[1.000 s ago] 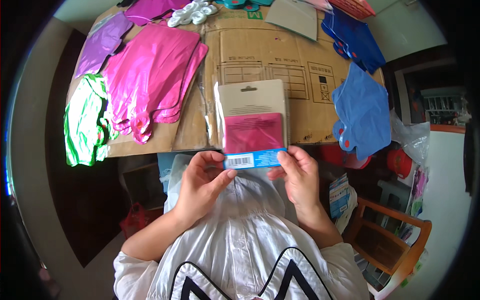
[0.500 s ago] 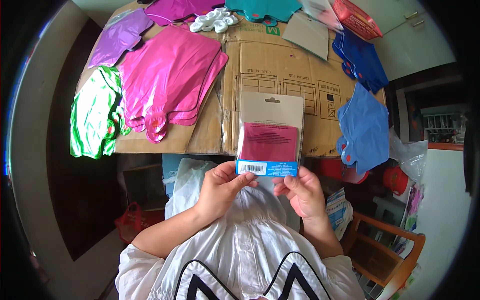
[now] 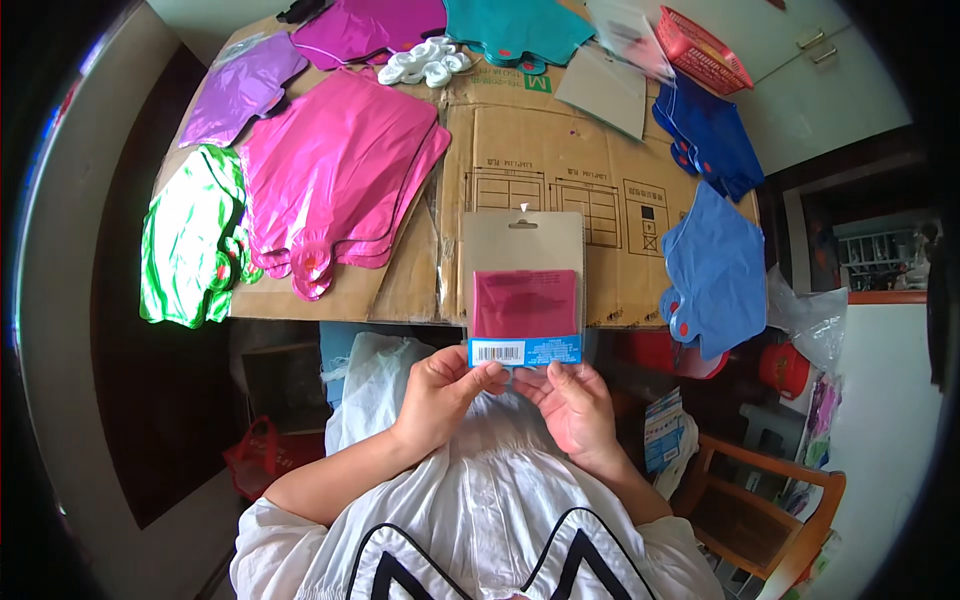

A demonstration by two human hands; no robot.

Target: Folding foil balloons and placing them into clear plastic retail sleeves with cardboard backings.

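- Between the two hands, above the lap, a flat pack point(image 3: 524, 290) stands upright: a grey backing card with a hang hole at the top, a magenta folded sheet behind clear film, and a blue strip with a barcode along the bottom.
- Compared with a second ago, the pack sits more squarely in view and shows more of its face; the grip at its bottom edge has stayed the same, so I judge the person is looking it over or readying to open it from the lower end.
- Left hand point(image 3: 440, 395) pinches the lower left corner, its fingers point(image 3: 483, 373) closed on the blue strip just under the barcode.
- Right hand point(image 3: 572, 405) holds the lower right part, its fingers point(image 3: 535, 381) curled up against the bottom edge; both hands grasp the pack, neither is loose.
- Behind the pack a table covered with flattened brown cardboard point(image 3: 545, 160) carries foil balloons: a stack of pink ones point(image 3: 335, 170) to the left, a green one point(image 3: 190, 235) at the left edge, a purple one point(image 3: 235, 90) beyond it, and blue ones point(image 3: 715, 265) to the right.
- Farther back lie a teal balloon point(image 3: 515, 25), a heap of white rings point(image 3: 425, 62) and a red basket point(image 3: 705, 55).
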